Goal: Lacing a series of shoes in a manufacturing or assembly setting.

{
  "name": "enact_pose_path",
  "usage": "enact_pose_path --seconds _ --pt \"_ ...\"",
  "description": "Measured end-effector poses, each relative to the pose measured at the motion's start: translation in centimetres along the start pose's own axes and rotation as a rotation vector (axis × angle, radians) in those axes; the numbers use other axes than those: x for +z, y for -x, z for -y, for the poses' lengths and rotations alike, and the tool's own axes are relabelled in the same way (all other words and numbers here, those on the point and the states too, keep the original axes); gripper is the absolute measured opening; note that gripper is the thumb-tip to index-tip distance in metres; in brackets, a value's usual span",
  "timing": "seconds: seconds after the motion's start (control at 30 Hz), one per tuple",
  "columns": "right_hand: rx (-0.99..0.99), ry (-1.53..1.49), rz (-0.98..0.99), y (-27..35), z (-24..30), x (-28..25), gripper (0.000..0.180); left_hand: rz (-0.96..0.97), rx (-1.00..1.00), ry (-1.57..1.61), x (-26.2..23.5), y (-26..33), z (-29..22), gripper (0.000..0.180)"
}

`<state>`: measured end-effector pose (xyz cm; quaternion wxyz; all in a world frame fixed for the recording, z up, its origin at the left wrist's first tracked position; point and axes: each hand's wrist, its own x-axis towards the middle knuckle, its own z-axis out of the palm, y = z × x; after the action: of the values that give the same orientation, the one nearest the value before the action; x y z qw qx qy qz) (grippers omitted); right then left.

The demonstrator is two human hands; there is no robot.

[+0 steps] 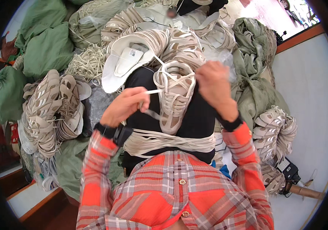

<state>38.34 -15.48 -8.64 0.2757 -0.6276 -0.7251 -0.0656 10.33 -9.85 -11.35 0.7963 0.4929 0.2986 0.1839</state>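
White lace (154, 91) is sitting pinched in the left hand (127, 104); the blurred right hand (214, 82) is hovering curled, grip unclear.

Shoe upper (177, 90) on lap (200, 115) (lace bundle (164, 142) nearer); sacks (48, 51) either side.

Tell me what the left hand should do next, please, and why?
Maybe the left hand should gently pull the white lace, because it is pinching that lace, which reaches out to the side of the beige shoe.

Left grip (127, 104), right grip (214, 83): curled
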Motion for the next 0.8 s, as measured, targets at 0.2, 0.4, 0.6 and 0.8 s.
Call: enact_pose_path --seconds 0.2,0.4,0.6,0.8 --pt "0.713 -1.807 0.309 -0.2 1.9 1.2 0.013 -0.001 0.579 1.182 1.7 2.7 0.8 0.024" --pt "0.759 -2.065 0.059 1.3 -0.3 3.8 0.008 -0.197 0.496 1.27 2.3 2.2 2.6 0.025" --pt "0.326 -2.182 -0.556 2.0 -4.8 -6.4 0.011 -0.065 -0.311 1.311 6.2 0.7 6.1 0.032" --pt "0.428 -1.503 -0.544 1.7 -1.7 -6.2 0.027 0.085 0.008 1.513 4.8 0.0 6.2 0.021"
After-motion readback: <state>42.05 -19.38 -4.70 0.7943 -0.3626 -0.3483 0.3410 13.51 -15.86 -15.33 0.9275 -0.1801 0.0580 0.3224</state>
